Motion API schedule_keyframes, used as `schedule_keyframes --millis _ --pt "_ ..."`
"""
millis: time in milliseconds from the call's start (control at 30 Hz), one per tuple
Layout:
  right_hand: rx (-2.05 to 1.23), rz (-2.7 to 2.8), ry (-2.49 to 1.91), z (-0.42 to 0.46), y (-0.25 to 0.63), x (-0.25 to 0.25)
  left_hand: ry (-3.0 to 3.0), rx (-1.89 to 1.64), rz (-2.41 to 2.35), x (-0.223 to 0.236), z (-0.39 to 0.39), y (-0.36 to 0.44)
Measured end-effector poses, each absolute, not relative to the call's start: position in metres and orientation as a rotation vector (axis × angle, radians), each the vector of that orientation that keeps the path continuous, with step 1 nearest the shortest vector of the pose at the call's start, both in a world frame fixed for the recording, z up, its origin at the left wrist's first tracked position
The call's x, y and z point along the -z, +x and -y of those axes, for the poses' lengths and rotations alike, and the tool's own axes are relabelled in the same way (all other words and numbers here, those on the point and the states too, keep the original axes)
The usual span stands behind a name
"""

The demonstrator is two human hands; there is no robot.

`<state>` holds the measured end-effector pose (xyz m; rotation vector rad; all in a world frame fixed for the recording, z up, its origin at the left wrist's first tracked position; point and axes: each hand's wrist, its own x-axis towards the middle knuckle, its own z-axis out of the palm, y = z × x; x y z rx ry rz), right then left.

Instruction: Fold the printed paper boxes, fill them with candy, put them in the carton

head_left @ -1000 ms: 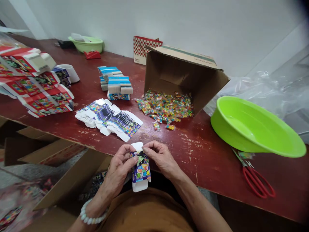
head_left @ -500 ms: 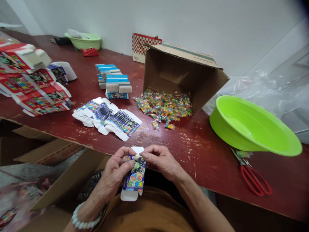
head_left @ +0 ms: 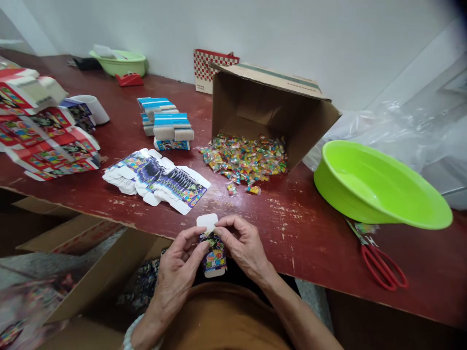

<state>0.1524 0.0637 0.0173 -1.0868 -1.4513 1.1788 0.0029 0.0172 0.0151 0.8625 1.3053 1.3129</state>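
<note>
A small purple candy box (head_left: 214,260) with a white end flap sticking up is held at the table's front edge, above my lap. My left hand (head_left: 184,257) grips its left side between thumb and fingers. My right hand (head_left: 242,240) pinches the top right corner by the flap. Beyond my hands lies a fanned stack of flat purple candy boxes (head_left: 156,177). Two loose candy packets, one of them a small clear packet (head_left: 231,189), rest in front of a heap of wrapped candies (head_left: 248,158).
The candies spill from a tipped cardboard carton (head_left: 270,97). At right stand a green basin (head_left: 379,189) and red-handled scissors (head_left: 385,267). Blue box stacks (head_left: 171,126), red box bundles (head_left: 54,131) and a red tape dispenser (head_left: 129,79) lie left. An open carton (head_left: 95,272) sits below the edge.
Both hands have moved slightly up and away from me with the box, whose lower end now tilts away. The view has shifted a little.
</note>
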Motion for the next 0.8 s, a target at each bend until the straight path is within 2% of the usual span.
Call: schedule_keyframes --millis 100,333,500,667,733,800 --pt "-1.264 1.537 -1.085 -0.065 0.158 -0.016 0.869 -1.250 -1.280 -0.010 -0.018 -0.002" --pt "-1.718 1.157 -0.981 -0.078 0.156 -0.013 0.999 -1.201 -1.291 -0.013 -0.028 -0.006" --pt "-1.449 1.348 -0.999 -0.073 0.156 -0.012 0.696 -1.273 -1.180 -0.020 -0.027 0.002" --pt "-1.239 1.619 -0.951 -0.068 0.160 -0.017 0.520 -0.946 -1.025 -0.022 -0.022 0.008" --pt "-1.222 1.720 -0.926 -0.068 0.161 -0.020 0.483 -0.923 -1.017 -0.021 -0.022 0.008" --pt "-1.352 1.651 -0.932 -0.069 0.161 -0.021 0.476 -0.943 -1.030 -0.021 -0.023 0.008"
